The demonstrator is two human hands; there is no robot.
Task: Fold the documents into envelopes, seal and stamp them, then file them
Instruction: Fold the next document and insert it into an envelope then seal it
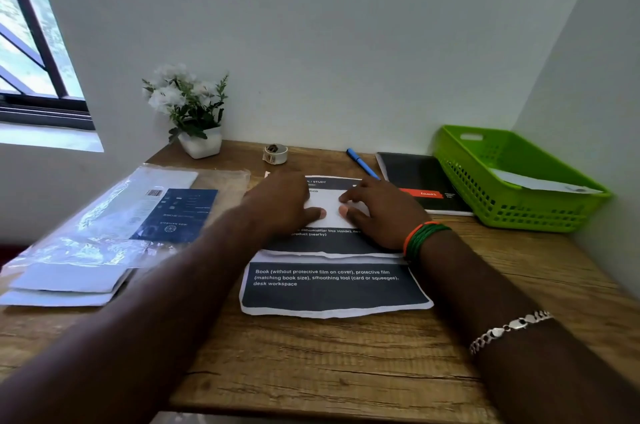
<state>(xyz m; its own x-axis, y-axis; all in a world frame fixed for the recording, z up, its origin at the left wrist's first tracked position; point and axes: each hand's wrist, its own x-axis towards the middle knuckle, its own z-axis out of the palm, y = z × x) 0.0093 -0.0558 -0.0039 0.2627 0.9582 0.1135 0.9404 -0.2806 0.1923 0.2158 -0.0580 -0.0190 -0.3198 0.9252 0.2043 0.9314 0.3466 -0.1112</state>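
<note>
Two dark printed documents lie on the wooden desk: one (332,288) nearer me, another (329,240) just beyond it. On the farther document rests a small white paper (330,207), folded sheet or envelope I cannot tell. My left hand (284,204) and my right hand (377,210) both press down on it with flat fingers, thumbs almost meeting. White envelopes (65,281) lie under a clear plastic packet (138,212) at the left. A green basket (512,181) at the right holds one white envelope (543,181).
A tape roll (275,153), a blue pen (362,164) and a black notebook (422,181) sit along the back of the desk. A white pot of flowers (194,112) stands at the back left. Walls close the back and right side.
</note>
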